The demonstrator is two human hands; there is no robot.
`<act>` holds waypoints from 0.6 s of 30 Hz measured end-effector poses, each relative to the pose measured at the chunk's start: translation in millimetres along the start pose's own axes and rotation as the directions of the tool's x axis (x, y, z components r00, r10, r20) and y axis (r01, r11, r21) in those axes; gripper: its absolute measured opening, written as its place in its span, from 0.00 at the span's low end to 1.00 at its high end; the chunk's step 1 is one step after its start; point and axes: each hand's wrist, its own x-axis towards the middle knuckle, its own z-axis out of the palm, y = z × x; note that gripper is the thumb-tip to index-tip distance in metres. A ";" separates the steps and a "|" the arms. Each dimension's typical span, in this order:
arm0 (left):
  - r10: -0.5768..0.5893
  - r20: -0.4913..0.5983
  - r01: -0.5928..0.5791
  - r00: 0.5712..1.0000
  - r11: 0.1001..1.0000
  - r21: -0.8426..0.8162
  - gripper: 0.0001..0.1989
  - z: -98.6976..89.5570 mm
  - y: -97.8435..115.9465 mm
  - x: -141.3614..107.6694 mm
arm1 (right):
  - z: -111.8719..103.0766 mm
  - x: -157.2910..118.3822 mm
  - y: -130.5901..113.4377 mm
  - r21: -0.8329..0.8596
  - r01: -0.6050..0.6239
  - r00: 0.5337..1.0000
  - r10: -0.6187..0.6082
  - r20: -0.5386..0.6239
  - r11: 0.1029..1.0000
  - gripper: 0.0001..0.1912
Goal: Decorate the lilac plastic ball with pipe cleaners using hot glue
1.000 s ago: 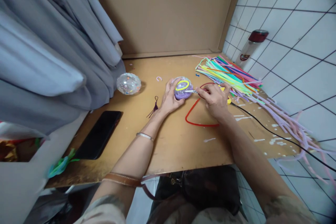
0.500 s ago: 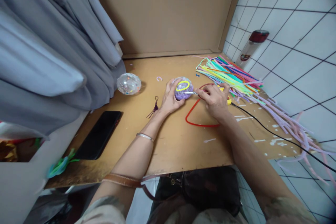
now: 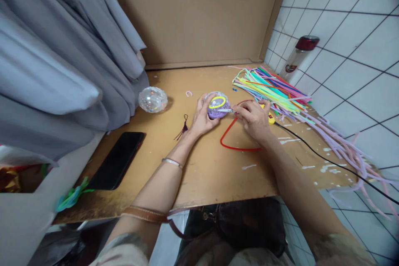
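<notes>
My left hand [image 3: 202, 117] is wrapped round a small clear ball [image 3: 215, 113] whose lower part is wound with purple strands. A bright yellow ring [image 3: 223, 100] lies on the ball's top. Pinched in my right hand [image 3: 254, 120] is a slim, silver-tipped tool [image 3: 225, 110], its tip against the ball just below the ring; its exact kind is unclear. Beside and partly behind that hand lies a yellow device [image 3: 271, 119] with a black cord. Under the right hand, a bent red pipe cleaner [image 3: 240, 148] rests on the table.
Many coloured pipe cleaners [image 3: 268, 87] are heaped at the back right, by a lidded bottle [image 3: 296, 60]. Another clear ball [image 3: 153, 99] stands at left. A dark tassel [image 3: 185, 126], a pink curl [image 3: 189, 93] and a black phone [image 3: 116, 160] lie nearby. Grey curtain [image 3: 102, 70] hangs at left.
The tool's tip has turned slightly against the ball, with a small shift of my right fingers. My left hand and the ball stay in place.
</notes>
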 end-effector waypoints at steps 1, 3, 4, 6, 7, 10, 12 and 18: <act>0.001 -0.003 -0.001 1.000 1.000 0.000 0.42 0.1 0.0 0.1 | -0.2 0.1 0.6 0.005 0.001 1.000 -0.001 -0.001 1.000 0.20; -0.001 -0.002 0.001 1.000 1.000 0.007 0.41 0.0 0.2 0.5 | -1.0 0.4 1.7 0.016 -0.006 1.000 0.006 0.001 1.000 0.19; -0.001 0.001 0.001 1.000 1.000 0.013 0.41 -0.3 0.5 0.8 | -1.5 0.5 2.1 0.020 -0.012 1.000 0.012 0.002 1.000 0.19; 0.001 0.005 -0.002 1.000 1.000 0.021 0.41 -1.1 1.3 1.4 | -2.5 0.5 2.6 0.024 -0.018 1.000 0.018 0.004 1.000 0.17; 0.006 0.007 -0.006 1.000 1.000 0.021 0.41 -1.6 1.7 1.7 | -2.8 0.5 2.7 0.025 -0.017 1.000 0.017 0.003 1.000 0.17; 0.013 0.006 -0.013 1.000 1.000 0.018 0.41 -2.4 2.7 2.2 | -3.2 0.5 3.2 0.026 -0.007 1.000 0.007 0.002 1.000 0.17; 0.007 0.009 -0.007 1.000 1.000 0.015 0.41 -2.5 2.8 2.1 | -3.3 0.5 3.5 0.022 -0.009 1.000 0.009 0.009 1.000 0.17; 0.003 0.006 -0.003 1.000 1.000 0.009 0.42 -1.1 0.9 1.9 | -4.3 1.3 5.5 0.011 -0.004 1.000 0.004 0.025 1.000 0.16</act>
